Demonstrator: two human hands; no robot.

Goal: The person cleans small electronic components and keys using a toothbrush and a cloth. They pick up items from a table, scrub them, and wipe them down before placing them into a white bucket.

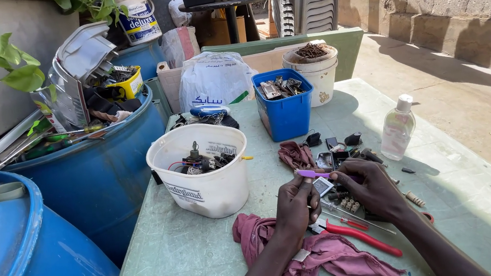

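Note:
My left hand [297, 204] and my right hand [371, 187] meet over the green table [179, 260], near its middle. Between them they hold a thin purple tool [315, 174], its handle pinched by the right fingers. Under the left fingers lies a small grey electronic part [323, 186]. A row of small components [348, 204] sits just below the hands. Red-handled pliers [362, 236] lie on the table beneath my wrists. A maroon rag [331, 263] is spread under my left forearm.
A white bucket [202, 185] of wires and parts stands left of the hands. Behind are a blue bin [285, 112], a white pail [315, 70] and a white plastic bag [212, 77]. A clear bottle [397, 128] stands at right. Blue drums [94, 172] crowd the left side.

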